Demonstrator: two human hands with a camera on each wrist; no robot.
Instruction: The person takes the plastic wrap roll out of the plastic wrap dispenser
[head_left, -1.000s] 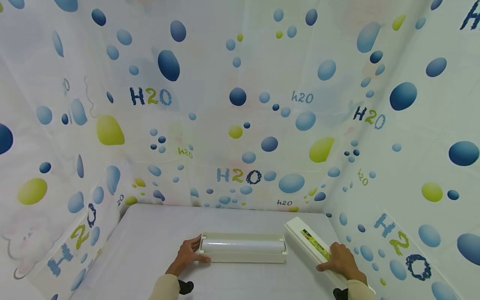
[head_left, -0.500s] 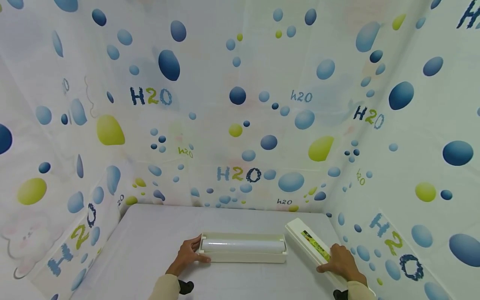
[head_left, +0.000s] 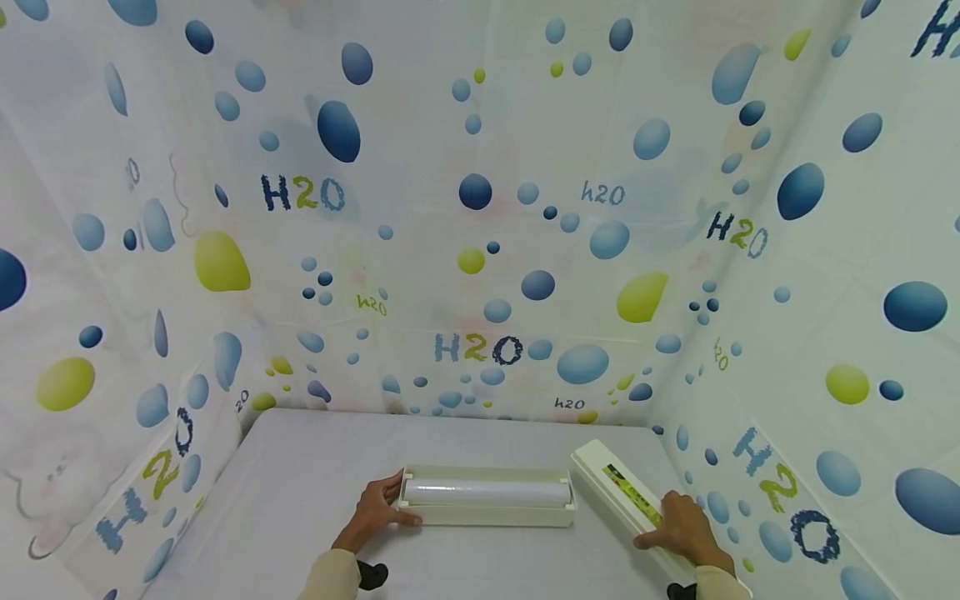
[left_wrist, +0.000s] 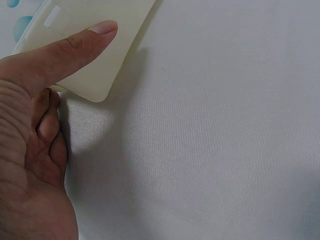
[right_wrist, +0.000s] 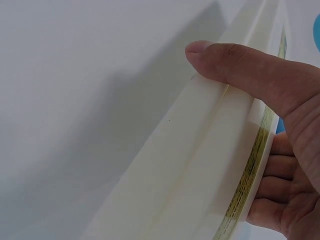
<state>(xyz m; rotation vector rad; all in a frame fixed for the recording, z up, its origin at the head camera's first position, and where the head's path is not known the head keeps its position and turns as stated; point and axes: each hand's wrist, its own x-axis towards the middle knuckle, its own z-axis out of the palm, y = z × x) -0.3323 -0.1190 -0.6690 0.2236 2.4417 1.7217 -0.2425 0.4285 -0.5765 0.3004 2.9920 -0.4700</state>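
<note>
My left hand [head_left: 375,512] is partly closed on the left end of a cream box [head_left: 495,517], my thumb laid along its near wall and my fingers bent round behind the end. My right hand [head_left: 684,527] grips a long cream piece [head_left: 596,457], thumb on one side, fingers on the other; that piece slants from near the box's right corner down towards my sleeve, with a gap between the two. Whether it touches the table, I can't tell. A yellow-green label [head_left: 632,493] runs along its upper face (the print is too small for me to read). Inside the box, a pale shiny roll [head_left: 487,492] lies lengthwise. The box sits on a white-covered table [head_left: 322,450], its long side facing me. Beyond, a white curtain [head_left: 420,275] rises behind and at both sides, printed with blue and lime drops and "H2O" lettering.
</note>
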